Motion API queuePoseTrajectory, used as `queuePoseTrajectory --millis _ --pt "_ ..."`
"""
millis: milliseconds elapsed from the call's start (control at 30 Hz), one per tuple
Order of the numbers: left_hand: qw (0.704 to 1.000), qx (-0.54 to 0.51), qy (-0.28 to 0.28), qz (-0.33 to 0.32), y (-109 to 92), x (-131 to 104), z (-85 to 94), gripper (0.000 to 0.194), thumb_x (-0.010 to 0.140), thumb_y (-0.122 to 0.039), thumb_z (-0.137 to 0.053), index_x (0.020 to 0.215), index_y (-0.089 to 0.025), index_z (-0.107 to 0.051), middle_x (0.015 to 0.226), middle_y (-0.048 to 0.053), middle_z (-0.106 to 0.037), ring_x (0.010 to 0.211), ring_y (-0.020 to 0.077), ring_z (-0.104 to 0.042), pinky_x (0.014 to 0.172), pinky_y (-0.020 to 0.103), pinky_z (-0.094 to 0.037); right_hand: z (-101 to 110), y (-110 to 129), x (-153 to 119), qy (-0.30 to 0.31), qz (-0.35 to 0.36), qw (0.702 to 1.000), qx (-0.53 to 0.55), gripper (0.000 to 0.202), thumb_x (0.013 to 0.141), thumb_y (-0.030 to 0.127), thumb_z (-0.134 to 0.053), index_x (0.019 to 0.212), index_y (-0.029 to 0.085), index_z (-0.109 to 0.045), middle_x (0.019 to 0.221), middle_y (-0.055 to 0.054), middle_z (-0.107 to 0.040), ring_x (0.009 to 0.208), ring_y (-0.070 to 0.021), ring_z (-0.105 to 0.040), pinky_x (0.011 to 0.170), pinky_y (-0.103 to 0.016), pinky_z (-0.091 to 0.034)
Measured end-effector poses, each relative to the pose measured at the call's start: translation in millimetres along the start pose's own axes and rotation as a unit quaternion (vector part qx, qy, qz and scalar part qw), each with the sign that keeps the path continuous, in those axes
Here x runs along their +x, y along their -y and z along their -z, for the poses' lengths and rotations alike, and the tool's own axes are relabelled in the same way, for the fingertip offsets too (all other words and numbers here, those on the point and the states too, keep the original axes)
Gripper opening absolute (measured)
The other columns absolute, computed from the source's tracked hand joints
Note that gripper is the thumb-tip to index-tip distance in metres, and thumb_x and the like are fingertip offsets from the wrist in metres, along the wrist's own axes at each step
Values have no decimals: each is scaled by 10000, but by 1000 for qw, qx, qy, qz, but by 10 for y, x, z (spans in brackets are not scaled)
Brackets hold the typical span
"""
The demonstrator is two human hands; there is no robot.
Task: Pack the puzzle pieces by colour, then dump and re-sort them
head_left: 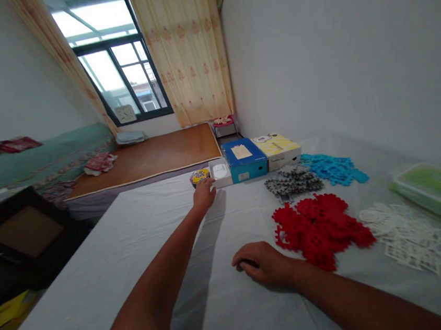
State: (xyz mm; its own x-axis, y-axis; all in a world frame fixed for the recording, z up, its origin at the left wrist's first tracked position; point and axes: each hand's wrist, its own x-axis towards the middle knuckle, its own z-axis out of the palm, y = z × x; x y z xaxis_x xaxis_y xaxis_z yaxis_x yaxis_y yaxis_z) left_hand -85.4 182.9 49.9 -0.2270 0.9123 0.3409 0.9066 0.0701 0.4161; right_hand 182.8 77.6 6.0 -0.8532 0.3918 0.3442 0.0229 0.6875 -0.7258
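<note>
At the table's far end, my left hand (204, 194) reaches to a small yellow-and-dark container (199, 176) and a white box (220, 171) beside it. Its fingertips are at the container's near side, partly hidden by the hand; whether they grip it I cannot tell. My right hand (263, 265) rests on the white tablecloth (142, 246), fingers loosely curled, with nothing visible in them. Just right of it lies a heap of red notched plastic pieces (321, 228). Beyond are piles of grey pieces (293, 180) and blue pieces (335, 167); white frame-like pieces (417, 236) lie farther right.
A blue box (244, 160) and a yellow-and-white box (277, 150) stand beside the white box. A lidded green-tinted plastic case (438, 192) sits along the right wall. Past the table are a bed with a brown mat (164, 152) and a dark cabinet (31, 237).
</note>
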Motion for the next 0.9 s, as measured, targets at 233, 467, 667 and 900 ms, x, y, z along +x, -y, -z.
queuePoseTrajectory --millis 233,467,667,900 --pt "995 95 35 -21 -207 152 -84 396 867 -112 -456 1208 -181 -645 1235 153 -623 1244 309 -446 986 423 -419 38 27 -2 12 32 999 -35 296 828 131 -518 1048 198 -705 933 -46 -734 850 -160 -664 816 -255 -491" --pt "985 135 87 -68 -442 -374 214 321 890 -201 -452 1046 -214 -733 1024 141 -696 1086 308 -527 839 400 -469 135 79 3 -42 113 990 -70 286 794 135 -536 1022 203 -694 942 -48 -739 854 -173 -666 799 -274 -509" --pt "968 68 193 -147 -905 -1389 511 287 875 -300 -505 1039 -266 -739 926 90 -719 981 263 -579 819 349 -469 501 236 -49 -276 94 953 -82 211 836 174 -510 965 241 -663 891 -49 -719 787 -170 -648 712 -294 -517" --pt "965 11 195 -174 -1045 -1609 707 311 878 -417 -560 1110 -276 -711 1116 51 -706 1038 247 -598 902 342 -455 736 106 -39 -452 -2 891 -40 187 881 225 -486 992 214 -635 886 -43 -706 681 -136 -616 652 -265 -497"
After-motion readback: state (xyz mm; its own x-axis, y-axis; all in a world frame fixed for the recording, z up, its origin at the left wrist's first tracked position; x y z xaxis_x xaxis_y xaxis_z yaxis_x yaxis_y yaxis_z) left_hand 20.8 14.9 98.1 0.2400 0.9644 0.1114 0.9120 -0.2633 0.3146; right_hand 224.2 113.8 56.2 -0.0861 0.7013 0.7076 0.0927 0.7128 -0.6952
